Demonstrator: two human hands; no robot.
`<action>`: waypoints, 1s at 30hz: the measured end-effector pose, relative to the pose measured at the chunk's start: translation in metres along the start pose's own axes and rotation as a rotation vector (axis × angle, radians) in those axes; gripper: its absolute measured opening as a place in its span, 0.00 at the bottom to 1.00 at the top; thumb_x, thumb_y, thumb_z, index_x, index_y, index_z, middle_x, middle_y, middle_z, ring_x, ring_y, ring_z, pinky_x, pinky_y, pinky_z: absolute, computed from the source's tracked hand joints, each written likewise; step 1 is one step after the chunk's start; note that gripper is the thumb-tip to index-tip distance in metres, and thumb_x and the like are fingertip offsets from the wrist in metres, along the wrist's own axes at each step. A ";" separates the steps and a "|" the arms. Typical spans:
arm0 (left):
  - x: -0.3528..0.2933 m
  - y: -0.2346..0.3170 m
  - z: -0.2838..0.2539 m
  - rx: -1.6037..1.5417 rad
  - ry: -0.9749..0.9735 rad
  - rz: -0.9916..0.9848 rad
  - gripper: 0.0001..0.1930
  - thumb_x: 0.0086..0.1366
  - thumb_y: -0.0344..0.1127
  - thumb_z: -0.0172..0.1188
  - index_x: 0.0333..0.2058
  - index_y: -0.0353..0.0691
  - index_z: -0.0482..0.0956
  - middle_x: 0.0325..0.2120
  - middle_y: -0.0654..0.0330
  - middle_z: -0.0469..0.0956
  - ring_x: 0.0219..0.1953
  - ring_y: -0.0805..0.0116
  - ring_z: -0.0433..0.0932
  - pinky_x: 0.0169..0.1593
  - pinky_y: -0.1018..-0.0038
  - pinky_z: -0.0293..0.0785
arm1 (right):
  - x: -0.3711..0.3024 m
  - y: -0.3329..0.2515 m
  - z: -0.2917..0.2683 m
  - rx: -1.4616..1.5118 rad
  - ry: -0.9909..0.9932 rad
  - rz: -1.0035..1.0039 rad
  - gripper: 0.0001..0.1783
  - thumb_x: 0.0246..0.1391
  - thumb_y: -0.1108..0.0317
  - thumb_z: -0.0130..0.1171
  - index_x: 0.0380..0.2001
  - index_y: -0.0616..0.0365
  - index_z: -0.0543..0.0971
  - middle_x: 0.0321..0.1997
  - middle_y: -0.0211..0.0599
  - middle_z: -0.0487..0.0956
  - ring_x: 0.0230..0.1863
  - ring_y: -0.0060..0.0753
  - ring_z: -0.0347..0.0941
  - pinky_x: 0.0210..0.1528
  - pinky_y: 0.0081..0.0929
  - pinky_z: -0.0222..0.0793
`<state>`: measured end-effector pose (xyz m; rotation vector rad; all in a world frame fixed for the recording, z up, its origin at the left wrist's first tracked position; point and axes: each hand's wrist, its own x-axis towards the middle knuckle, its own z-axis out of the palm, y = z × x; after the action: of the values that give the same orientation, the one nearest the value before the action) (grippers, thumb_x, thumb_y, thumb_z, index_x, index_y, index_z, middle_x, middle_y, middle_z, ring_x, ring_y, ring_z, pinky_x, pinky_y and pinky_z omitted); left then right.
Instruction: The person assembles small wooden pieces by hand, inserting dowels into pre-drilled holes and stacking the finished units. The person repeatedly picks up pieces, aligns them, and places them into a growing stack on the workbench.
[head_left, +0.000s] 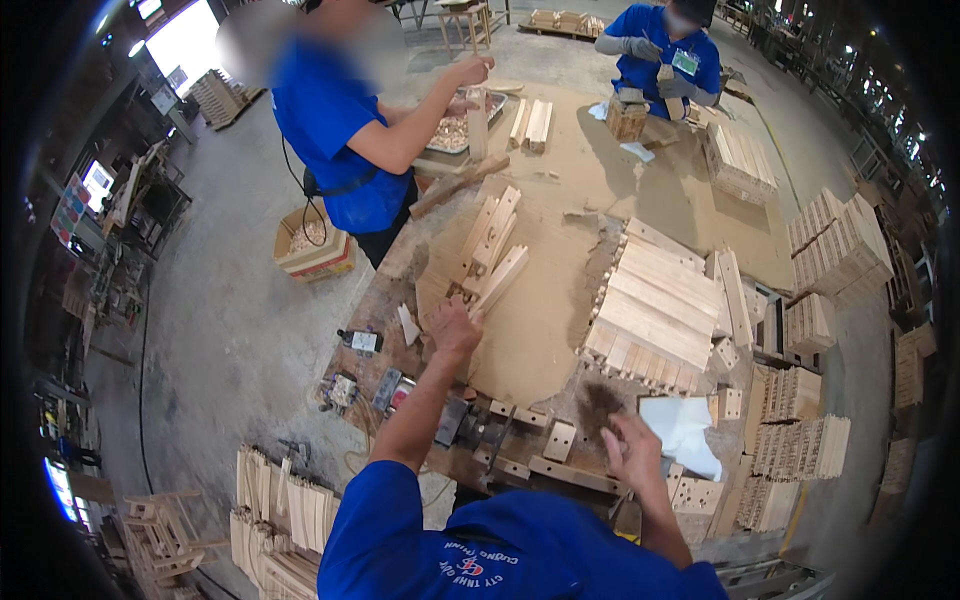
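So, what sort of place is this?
Probably a woodworking workshop: there are wooden pieces at the left hand, rows of pale strips and two co-workers in blue shirts.

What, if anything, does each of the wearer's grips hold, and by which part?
Left grip: at near ends of wooden sticks; whether holding cannot be told. Right grip: nothing visibly held.
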<state>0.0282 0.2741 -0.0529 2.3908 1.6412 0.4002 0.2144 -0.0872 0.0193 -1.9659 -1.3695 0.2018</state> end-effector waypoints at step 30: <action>0.084 0.055 0.008 0.244 -0.166 0.064 0.25 0.62 0.41 0.67 0.54 0.34 0.76 0.52 0.42 0.77 0.52 0.46 0.82 0.54 0.59 0.81 | -0.029 0.025 0.016 0.017 -0.258 0.109 0.17 0.61 0.60 0.65 0.50 0.54 0.83 0.41 0.40 0.83 0.42 0.49 0.81 0.44 0.42 0.79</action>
<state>0.1077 0.3330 -0.0335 2.5747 1.6232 0.0086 0.2131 -0.1093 -0.0156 -2.0560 -1.4150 0.5325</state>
